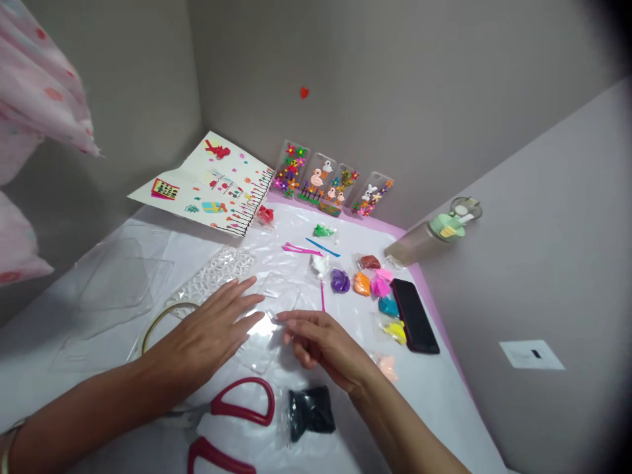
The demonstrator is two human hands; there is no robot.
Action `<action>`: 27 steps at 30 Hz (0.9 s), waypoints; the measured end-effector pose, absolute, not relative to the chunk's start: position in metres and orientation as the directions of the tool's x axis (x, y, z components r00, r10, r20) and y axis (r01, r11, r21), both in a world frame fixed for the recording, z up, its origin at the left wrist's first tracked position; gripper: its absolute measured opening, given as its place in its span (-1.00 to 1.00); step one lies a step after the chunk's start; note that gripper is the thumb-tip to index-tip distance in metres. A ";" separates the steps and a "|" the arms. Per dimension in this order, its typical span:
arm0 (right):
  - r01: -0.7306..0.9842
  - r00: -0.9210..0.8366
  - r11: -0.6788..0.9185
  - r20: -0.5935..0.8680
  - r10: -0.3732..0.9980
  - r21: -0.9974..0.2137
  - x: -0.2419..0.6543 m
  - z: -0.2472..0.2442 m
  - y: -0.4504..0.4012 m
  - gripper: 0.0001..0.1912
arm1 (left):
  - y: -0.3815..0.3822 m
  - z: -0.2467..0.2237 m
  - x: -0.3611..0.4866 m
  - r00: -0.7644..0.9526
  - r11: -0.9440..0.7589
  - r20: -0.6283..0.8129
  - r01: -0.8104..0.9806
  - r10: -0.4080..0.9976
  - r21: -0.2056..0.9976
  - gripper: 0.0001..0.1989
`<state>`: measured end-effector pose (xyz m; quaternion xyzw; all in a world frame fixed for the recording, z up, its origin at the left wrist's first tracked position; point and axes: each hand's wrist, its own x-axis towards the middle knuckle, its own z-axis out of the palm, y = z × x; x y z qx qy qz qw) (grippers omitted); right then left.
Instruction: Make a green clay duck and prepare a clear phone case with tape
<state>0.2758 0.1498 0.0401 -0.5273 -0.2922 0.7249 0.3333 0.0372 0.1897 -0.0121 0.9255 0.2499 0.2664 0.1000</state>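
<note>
A clear phone case (261, 359) lies flat on the white table covering, and a small white strip (270, 293) sits on its upper part. My left hand (212, 322) is open, fingers stretched over the case's left side. From the right, my right hand (323, 339) reaches over the case, thumb and index finger pinched at a small white piece (271, 317), which looks like clay. Below the hands are red-handled scissors (241, 401), partly under my left forearm, and a packet of black clay (311, 413).
Clay packets, including purple (340, 281) and orange (362, 284), lie right of centre beside a phone (415, 316). A bottle (419, 240) stands at the right edge. Decorated cases (316, 178) lean on the wall near a spiral sketchbook (197, 191). Clear plastic packaging (113, 283) lies left.
</note>
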 end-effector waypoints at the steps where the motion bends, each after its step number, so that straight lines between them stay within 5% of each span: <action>1: -0.169 -0.225 -0.610 -0.572 0.788 -0.774 0.276 0.040 0.150 -0.65 | 0.190 -0.013 0.038 0.737 -0.858 0.442 0.405 0.511 0.317 -0.62; 27: -0.066 -0.253 -0.656 -0.623 0.740 -0.752 0.282 0.039 0.155 -0.72 | 0.191 -0.020 0.049 0.789 -0.908 0.454 0.322 0.414 0.268 -0.62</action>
